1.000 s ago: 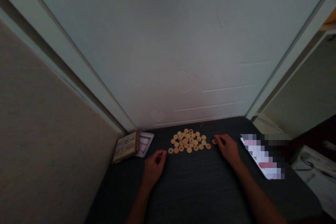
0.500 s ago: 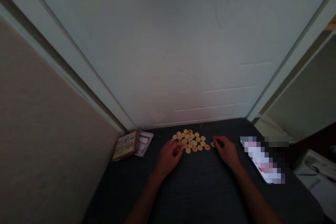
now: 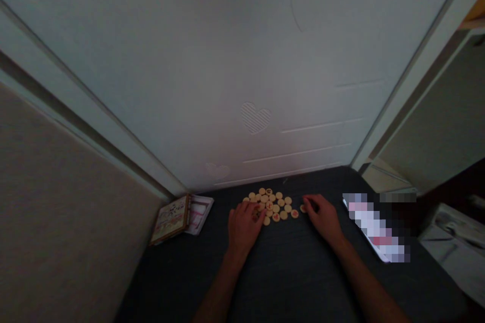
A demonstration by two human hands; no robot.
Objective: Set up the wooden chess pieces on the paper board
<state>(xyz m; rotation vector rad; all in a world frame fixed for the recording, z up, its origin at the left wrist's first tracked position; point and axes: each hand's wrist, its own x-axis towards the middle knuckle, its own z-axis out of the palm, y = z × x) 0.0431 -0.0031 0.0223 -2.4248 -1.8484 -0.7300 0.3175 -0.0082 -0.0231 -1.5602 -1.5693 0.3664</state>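
Note:
Round pale wooden xiangqi pieces (image 3: 276,217) lie in a loose cluster on the dark tabletop, several of them showing red or black characters. My left hand (image 3: 244,224) rests over the cluster's left side, fingers curved and spread, thumb apart from them. Its fingers cover some of the pieces beneath. To the right, my right hand (image 3: 324,217) has thumb and forefinger brought together at a single xiangqi piece (image 3: 302,208), which sits slightly apart from the rest and is partly hidden by the fingertips.
A wooden-edged printed box (image 3: 170,219) lies at the table's left, overlapping a pink-and-white flat item (image 3: 200,214). At the right is a phone-like slab (image 3: 371,232) with a blurred lit face. A white panel with embossed hearts (image 3: 256,118) rises behind the dark table (image 3: 288,272).
The view has shifted and tilted slightly. My left hand's fingers have spread farther over the cluster. My right hand stays at the single piece on the right.

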